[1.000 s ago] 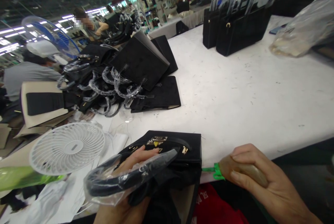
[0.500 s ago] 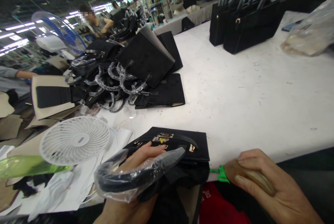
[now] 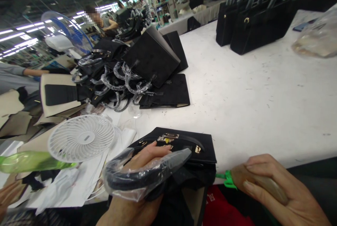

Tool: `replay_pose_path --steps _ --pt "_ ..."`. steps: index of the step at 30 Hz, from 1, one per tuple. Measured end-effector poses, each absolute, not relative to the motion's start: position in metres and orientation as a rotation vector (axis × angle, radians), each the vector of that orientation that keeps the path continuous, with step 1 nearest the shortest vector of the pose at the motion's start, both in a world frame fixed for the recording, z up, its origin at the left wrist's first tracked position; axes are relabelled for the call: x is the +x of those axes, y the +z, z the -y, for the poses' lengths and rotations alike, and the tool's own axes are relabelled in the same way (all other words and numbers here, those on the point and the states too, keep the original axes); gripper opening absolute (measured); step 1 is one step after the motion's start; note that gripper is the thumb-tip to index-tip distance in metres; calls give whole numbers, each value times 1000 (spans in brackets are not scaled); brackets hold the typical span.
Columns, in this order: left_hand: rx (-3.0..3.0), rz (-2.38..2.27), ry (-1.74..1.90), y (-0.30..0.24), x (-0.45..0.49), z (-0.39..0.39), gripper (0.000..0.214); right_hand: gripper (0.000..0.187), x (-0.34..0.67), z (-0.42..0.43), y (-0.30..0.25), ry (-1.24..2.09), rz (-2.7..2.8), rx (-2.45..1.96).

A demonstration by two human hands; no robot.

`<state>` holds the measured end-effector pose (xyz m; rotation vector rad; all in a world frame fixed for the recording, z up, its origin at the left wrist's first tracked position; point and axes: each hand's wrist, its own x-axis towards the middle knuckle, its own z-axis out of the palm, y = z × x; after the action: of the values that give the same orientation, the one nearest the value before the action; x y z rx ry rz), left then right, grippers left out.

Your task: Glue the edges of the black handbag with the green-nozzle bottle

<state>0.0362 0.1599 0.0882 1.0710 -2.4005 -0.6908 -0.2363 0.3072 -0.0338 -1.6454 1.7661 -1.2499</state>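
Note:
A black handbag (image 3: 207,148) with gold fittings lies at the near edge of the table. My left hand (image 3: 147,157) reaches through its plastic-wrapped handle (image 3: 131,180), with the fingers laid over the bag and gripping it. In my right hand (image 3: 279,184) is a wooden-handled tool (image 3: 259,182), its fingers wrapped round the handle. Bright green material (image 3: 230,179) sits at the handle's front end. From there a thin part points at the bag's right side; its tip cannot be made out clearly.
Black bags with wrapped handles are piled (image 3: 152,57) at the back left. Several finished-looking black bags (image 3: 263,26) stand at the back right near a clear plastic bag (image 3: 316,36). A white fan (image 3: 81,138) and green bottle (image 3: 28,161) lie left. Another person's hand (image 3: 10,192) shows lower left.
The whole scene has shifted slightly to the right as my head turned. Another person's hand has come into view at the lower left. Both my hands keep their grips.

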Motion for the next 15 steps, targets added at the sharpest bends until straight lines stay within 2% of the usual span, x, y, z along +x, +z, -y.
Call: replay_pose_path --steps 4,8,15 --pt "1006 2483 -605 90 37 -159 27 11 -238 -307 -35 -1270 -1804 -1653" --pt "1105 2387 -699 90 37 -160 24 11 -240 -307 -37 -1255 -1777 -1658" --pt "1185 2270 -766 85 38 -160 34 12 -243 -308 -39 -1283 -1759 -1640"
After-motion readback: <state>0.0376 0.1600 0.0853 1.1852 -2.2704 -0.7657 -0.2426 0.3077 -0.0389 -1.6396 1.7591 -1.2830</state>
